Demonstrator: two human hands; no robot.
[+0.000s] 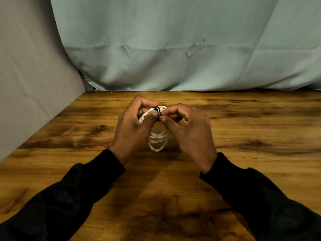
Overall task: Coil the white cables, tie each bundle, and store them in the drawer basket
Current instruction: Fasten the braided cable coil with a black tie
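Both hands are up over the middle of the wooden surface, meeting at one white cable coil; the left hand comes in from seven o'clock, fingers curled over the top of the bundle and thumb pressed against its near side, so it grips the loops at the coil's upper left; the right hand comes in from five o'clock, its thumb and forefinger pinching a black tie that wraps the loops at the coil's twelve o'clock, the other fingers bent and lifted above the palm; the two thumbs sit just beside each other at that band (the tips nearly touch, though the exact contact is too blurred to call). The coil stands roughly upright between the palms, several white loops fanning down at six o'clock toward the surface; whether the lowest loop touches the wood I cannot tell. Black sleeves run from the lower corners of the view to both wrists; behind the surface, at twelve o'clock, hangs a creased pale blue cloth; at nine o'clock a grey cloth slopes down along the left edge of the surface.
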